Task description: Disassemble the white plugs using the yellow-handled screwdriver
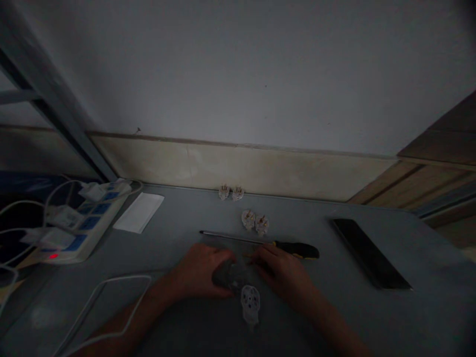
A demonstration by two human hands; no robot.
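Observation:
My left hand is curled round a dark, partly see-through object that looks like a small bag or container; its details are blurred. Just to the right, my right hand has its fingers pinched near small brass-coloured pieces; what lies between the fingertips is too small to tell. A white plug cover lies on the table below and between both hands. Beyond my right hand rests a screwdriver with a black and yellow handle. Two plug parts sit farther back, pins up.
Two more plug parts stand by the wall. A black flat object lies at the right. At the left are a folded white paper, a power strip with plugged-in chargers, and a white cable near my left forearm.

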